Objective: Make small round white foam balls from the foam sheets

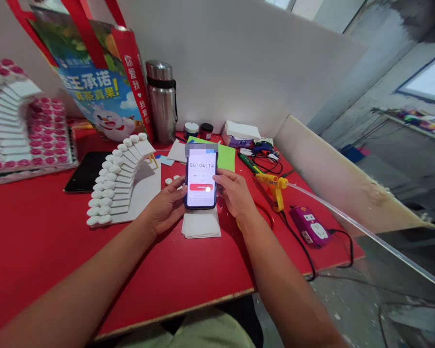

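A phone (201, 176) is held upright between both hands, its lit screen reading 00:04:14 above a red button. My left hand (167, 205) grips its left edge, and my right hand (235, 191) grips the right edge. Just below the phone lies a stack of white paper sheets (202, 224) on the red table. Left of my left hand stands a small white curved staircase model (121, 186) on a white base, edged with white oval pieces. A few loose white pieces (169, 181) lie behind my left fingers, partly hidden.
A yellow hot glue gun (275, 188) with a long clear stick jutting right past the table edge, and a purple power strip (310, 226) lie to the right. Behind stand a steel thermos (162, 104) and a printed bag (105, 92). At left is a pink-and-white finished-looking model (52, 130).
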A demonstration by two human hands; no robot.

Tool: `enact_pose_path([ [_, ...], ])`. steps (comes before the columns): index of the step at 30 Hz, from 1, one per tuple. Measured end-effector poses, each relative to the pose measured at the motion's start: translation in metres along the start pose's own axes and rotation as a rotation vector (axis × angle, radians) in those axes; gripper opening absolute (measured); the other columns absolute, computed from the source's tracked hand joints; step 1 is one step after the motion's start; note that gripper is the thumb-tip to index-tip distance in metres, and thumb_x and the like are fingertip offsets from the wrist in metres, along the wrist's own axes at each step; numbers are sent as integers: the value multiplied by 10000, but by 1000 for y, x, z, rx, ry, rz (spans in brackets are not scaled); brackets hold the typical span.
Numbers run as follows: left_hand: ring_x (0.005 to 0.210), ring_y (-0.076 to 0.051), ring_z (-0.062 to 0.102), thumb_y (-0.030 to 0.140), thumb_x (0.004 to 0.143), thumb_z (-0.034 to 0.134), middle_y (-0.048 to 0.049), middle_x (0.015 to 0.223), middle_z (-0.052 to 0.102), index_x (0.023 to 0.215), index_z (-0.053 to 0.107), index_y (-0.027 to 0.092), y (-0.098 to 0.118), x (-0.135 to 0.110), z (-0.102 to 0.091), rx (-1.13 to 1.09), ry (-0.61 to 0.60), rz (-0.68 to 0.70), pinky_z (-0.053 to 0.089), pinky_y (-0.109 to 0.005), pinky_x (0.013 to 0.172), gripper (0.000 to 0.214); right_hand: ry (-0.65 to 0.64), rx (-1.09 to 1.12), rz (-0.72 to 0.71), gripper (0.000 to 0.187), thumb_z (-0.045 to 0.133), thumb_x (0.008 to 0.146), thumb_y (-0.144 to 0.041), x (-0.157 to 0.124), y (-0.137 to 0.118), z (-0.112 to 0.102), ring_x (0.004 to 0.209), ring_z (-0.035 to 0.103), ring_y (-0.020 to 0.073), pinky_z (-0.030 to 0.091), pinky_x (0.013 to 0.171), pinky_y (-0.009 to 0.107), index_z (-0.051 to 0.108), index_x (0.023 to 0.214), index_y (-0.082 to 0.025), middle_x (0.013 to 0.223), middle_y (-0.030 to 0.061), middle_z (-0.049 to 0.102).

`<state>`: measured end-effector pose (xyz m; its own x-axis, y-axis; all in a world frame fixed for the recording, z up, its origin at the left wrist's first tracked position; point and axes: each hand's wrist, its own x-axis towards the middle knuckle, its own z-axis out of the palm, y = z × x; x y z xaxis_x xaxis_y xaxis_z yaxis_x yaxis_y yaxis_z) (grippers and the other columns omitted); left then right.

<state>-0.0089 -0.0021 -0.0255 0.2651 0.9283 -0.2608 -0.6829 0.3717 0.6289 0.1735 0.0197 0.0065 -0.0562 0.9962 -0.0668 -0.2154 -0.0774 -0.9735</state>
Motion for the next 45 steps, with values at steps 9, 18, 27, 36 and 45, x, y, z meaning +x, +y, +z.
enact_pose_path([
  [9, 1025, -238, 761, 40, 857, 703, -100, 1112, 790, 1226, 669, 178, 0, 0, 0, 5, 0, 1, 576, -457, 1024, 396, -9, -18, -4, 115, 751, 688, -314, 1, 1, 0, 587, 513, 113, 425, 587, 271, 763, 767, -233, 699, -19, 665],
  [18, 1040, -237, 760, 35, 846, 713, -95, 1116, 792, 1208, 683, 185, 0, 0, -2, -4, 6, 5, 569, -456, 1040, 392, -7, -6, 3, 108, 739, 671, -316, 1, 1, 0, 557, 421, 101, 371, 579, 272, 745, 738, -232, 656, -33, 597],
  [27, 1047, -243, 760, 31, 853, 698, -106, 1143, 785, 1226, 665, 178, 1, -1, 2, -2, 20, -6, 583, -458, 1021, 401, -3, -2, 7, 124, 741, 661, -319, 0, 1, 0, 557, 419, 101, 369, 583, 274, 739, 742, -225, 653, -37, 588],
  [36, 1065, -236, 757, 35, 835, 724, -78, 1101, 797, 1178, 681, 194, 0, 0, -1, -16, 5, 4, 570, -448, 1044, 380, -8, 13, 13, 131, 752, 656, -316, 1, 0, 0, 566, 505, 102, 380, 560, 257, 734, 743, -220, 664, -32, 640],
  [45, 1083, -246, 747, 28, 837, 719, -83, 1111, 791, 1178, 681, 195, 0, -1, 0, -14, 23, -4, 545, -482, 1073, 381, 16, 9, 23, 180, 766, 667, -368, 1, 1, 0, 576, 489, 112, 378, 559, 267, 678, 723, -220, 653, -32, 605],
])
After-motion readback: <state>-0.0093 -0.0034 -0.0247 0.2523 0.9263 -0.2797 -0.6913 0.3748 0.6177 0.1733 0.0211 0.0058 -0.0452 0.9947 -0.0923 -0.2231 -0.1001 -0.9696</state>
